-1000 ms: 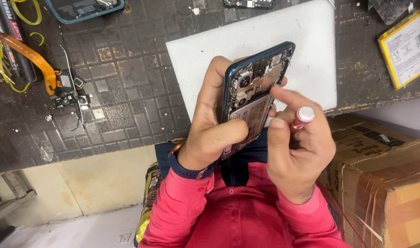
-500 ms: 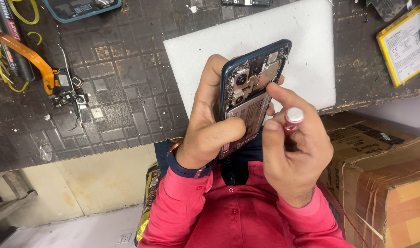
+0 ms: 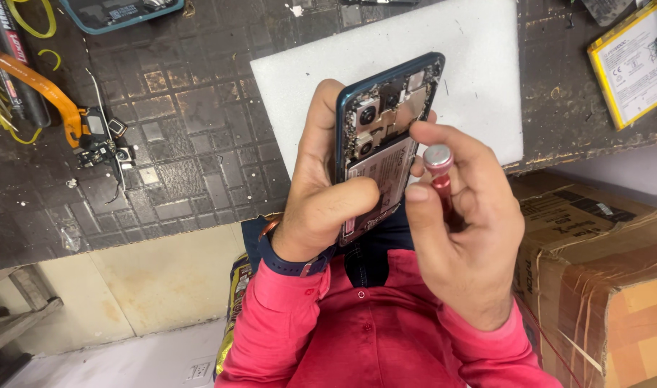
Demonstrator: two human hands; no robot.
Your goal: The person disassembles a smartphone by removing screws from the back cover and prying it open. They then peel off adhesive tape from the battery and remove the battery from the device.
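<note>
Opened phone point(image 3: 383, 147), back cover off, board and battery exposed: held upright above the white foam pad point(image 3: 479, 79). Left hand point(image 3: 321, 194) wraps its frame, thumb pressed across the lower body. Right hand point(image 3: 461, 230), at 3 o'clock, pinches a red screwdriver point(image 3: 438, 169). Probably light, stiff and fragile inside; best gripped by the edges. Yellow-edged battery point(image 3: 628, 65) at 2 o'clock; orange flex cable point(image 3: 45, 93) at 9 o'clock; cardboard box point(image 3: 601, 273) at 4 o'clock.
</note>
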